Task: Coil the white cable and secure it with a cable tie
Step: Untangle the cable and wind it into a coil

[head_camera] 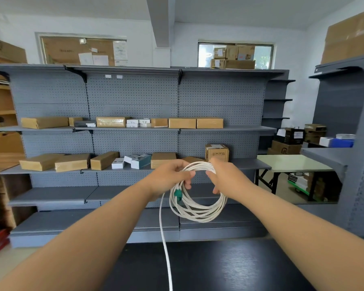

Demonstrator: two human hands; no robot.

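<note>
Head view. Both forearms are extended forward and converge at the centre of the frame, where the white cable is held up in the air as a round coil of several loops. It is held in front of grey pegboard shelving and beyond the far edge of a dark table. The left hand is shown with its back toward the camera; its thumb is laid along the top of the strands and its fingers are curled round the upper left of the coil. The right hand is posed as a mirror of it, with the thumb pointed inward over the top arc and the fingers curled down behind the loops at the upper right, so that the bundle is gripped from both sides. The two thumb tips are brought near each other but kept apart. The lower part of the coil hangs free beneath the hands. A green connector is seen on the left side of the coil, just below the left hand (contact with the fingers cannot be told). One loose strand drops from beside the left wrist, crosses the table and leaves the frame at the bottom edge. Flat cardboard boxes are lined along two shelves behind.
</note>
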